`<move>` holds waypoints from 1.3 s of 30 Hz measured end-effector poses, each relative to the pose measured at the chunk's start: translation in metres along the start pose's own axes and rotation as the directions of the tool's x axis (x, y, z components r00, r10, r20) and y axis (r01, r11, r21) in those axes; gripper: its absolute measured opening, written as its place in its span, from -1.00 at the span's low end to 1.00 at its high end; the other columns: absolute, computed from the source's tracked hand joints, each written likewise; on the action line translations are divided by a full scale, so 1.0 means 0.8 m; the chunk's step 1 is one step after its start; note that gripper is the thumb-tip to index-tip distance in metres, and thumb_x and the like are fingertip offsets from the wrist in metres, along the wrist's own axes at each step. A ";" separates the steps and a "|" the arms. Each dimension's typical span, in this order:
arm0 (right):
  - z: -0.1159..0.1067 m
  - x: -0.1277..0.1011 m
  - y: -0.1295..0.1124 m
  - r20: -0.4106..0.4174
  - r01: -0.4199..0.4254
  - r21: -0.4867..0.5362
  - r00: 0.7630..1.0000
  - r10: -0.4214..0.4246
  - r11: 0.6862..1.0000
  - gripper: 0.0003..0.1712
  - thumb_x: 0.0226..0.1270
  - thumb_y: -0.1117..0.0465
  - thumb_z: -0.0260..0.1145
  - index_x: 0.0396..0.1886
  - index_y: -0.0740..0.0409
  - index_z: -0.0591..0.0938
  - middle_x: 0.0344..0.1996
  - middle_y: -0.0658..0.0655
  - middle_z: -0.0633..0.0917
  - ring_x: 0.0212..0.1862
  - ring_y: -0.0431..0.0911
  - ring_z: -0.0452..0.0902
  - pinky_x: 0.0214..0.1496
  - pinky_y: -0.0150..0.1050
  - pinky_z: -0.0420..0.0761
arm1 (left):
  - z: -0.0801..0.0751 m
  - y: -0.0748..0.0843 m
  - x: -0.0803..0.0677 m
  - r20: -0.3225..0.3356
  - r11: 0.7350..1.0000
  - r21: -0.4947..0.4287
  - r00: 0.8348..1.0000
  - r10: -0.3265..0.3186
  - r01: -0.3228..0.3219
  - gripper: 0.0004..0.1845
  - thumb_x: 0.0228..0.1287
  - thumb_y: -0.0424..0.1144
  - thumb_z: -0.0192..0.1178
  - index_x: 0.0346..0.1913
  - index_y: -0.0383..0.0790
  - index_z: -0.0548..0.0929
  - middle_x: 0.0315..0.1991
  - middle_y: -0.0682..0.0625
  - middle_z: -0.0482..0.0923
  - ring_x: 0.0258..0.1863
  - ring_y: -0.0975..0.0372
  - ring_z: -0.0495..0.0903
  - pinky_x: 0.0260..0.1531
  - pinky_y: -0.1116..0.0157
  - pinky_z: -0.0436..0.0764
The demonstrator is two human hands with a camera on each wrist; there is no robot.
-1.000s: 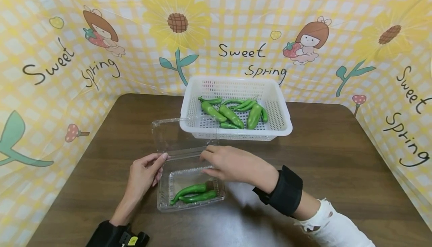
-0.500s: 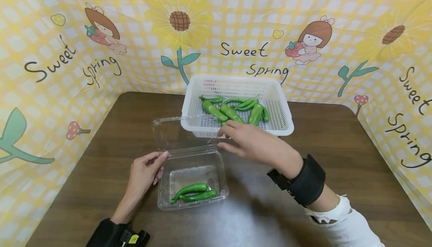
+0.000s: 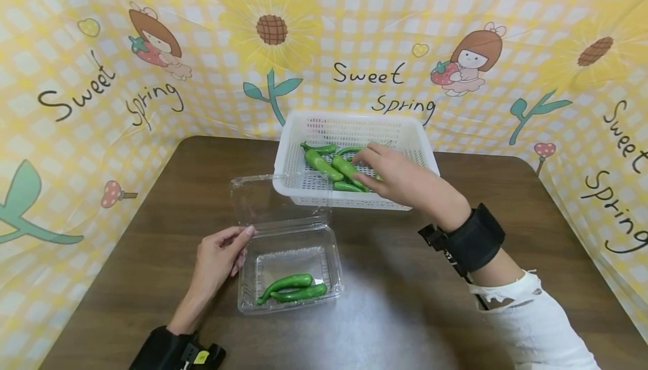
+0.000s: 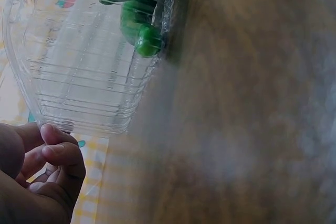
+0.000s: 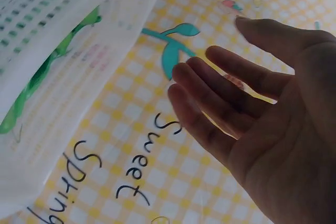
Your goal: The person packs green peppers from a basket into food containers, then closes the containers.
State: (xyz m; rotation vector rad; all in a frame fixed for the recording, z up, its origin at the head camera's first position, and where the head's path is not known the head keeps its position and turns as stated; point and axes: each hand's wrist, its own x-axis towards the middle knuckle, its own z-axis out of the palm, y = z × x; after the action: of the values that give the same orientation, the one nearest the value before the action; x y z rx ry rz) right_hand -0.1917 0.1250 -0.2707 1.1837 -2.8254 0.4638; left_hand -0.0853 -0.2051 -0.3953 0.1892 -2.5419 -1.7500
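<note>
A clear plastic clamshell box (image 3: 291, 238) stands on the table with its lid (image 3: 253, 195) raised. Two slim green peppers (image 3: 288, 287) lie in its base. At the box's left hinge corner, my left hand (image 3: 217, 260) pinches the rim between thumb and fingers, seen too in the left wrist view (image 4: 47, 166). Over the white basket (image 3: 374, 203) hovers my right hand (image 3: 405, 176), fingers apart and loosely bent, holding nothing. Several green peppers (image 3: 321, 166) lie in the basket, some hidden behind that hand. In the right wrist view, the right hand (image 5: 262, 108) appears beside the basket wall.
The brown wooden table (image 3: 167, 207) bears both containers. A yellow checked cloth (image 3: 349, 32) with printed flowers and lettering surrounds it at the back and sides. The raised lid overlaps the basket's front left corner in the head view.
My right hand has moved from above the clamshell box, away and to the right, to over the basket. My left hand keeps its pinch on the box. The peppers in the box stay put.
</note>
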 end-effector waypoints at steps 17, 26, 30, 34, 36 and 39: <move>-0.015 0.036 0.050 -0.025 -0.028 -0.147 0.999 0.024 0.989 -0.69 0.47 0.29 0.19 0.14 0.29 0.53 -0.05 0.28 0.57 -0.19 0.05 0.54 -0.16 -0.11 0.60 | 0.000 -0.002 0.001 -0.005 1.000 -0.014 1.000 -0.008 0.008 -0.71 0.43 -0.14 0.21 -0.13 -0.34 0.73 -0.61 -0.18 0.51 -0.80 0.22 0.42 -0.82 0.25 0.50; -0.019 0.060 0.079 0.036 -0.057 -0.194 0.997 0.065 0.979 -0.66 0.41 0.38 0.15 0.15 0.34 0.50 -0.03 0.33 0.54 -0.13 0.12 0.51 -0.09 -0.05 0.57 | 0.002 -0.040 0.016 -0.010 1.000 -0.029 1.000 0.001 -0.002 -0.66 0.38 0.02 0.23 -0.12 -0.21 0.74 -0.60 -0.10 0.51 -0.80 0.26 0.42 -0.84 0.28 0.48; -0.020 0.069 0.085 0.062 -0.068 -0.189 0.995 0.081 0.980 -0.65 0.43 0.32 0.20 0.15 0.34 0.49 -0.02 0.33 0.54 -0.05 0.15 0.50 0.02 0.00 0.56 | 0.003 -0.045 0.018 -0.013 1.000 -0.024 1.000 0.019 -0.020 -0.63 0.36 0.08 0.23 -0.14 -0.18 0.75 -0.61 -0.09 0.51 -0.80 0.27 0.42 -0.84 0.28 0.49; -0.019 0.079 0.091 0.092 -0.074 -0.195 0.991 0.093 0.978 -0.61 0.44 0.30 0.18 0.20 0.33 0.46 0.00 0.33 0.53 -0.04 0.15 0.50 0.04 0.00 0.56 | 0.003 -0.045 0.018 -0.015 0.999 -0.025 1.000 0.023 -0.024 -0.63 0.35 0.09 0.24 -0.16 -0.18 0.75 -0.63 -0.08 0.50 -0.81 0.27 0.41 -0.85 0.27 0.48; -0.017 0.085 0.095 0.105 -0.077 -0.200 0.989 0.100 0.977 -0.57 0.46 0.28 0.17 0.25 0.33 0.41 0.03 0.34 0.52 -0.04 0.15 0.51 0.03 0.00 0.57 | 0.004 -0.045 0.018 -0.015 0.999 -0.029 1.000 0.015 -0.015 -0.62 0.35 0.09 0.24 -0.16 -0.18 0.75 -0.64 -0.06 0.50 -0.82 0.27 0.41 -0.85 0.27 0.48; -0.015 0.094 0.102 0.123 -0.085 -0.209 0.986 0.112 0.974 -0.51 0.49 0.25 0.15 0.32 0.32 0.35 0.07 0.35 0.50 -0.02 0.15 0.52 0.02 0.00 0.57 | 0.004 -0.044 0.017 -0.016 0.999 -0.034 1.000 0.005 -0.005 -0.62 0.34 0.10 0.24 -0.16 -0.18 0.75 -0.64 -0.05 0.50 -0.82 0.27 0.40 -0.84 0.27 0.48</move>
State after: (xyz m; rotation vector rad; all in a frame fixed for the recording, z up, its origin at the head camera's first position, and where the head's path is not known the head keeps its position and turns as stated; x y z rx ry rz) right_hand -0.3032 0.1302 -0.2686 1.0778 -2.9672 0.0975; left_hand -0.0969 -0.2166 -0.4298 0.1944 -2.4976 -1.7807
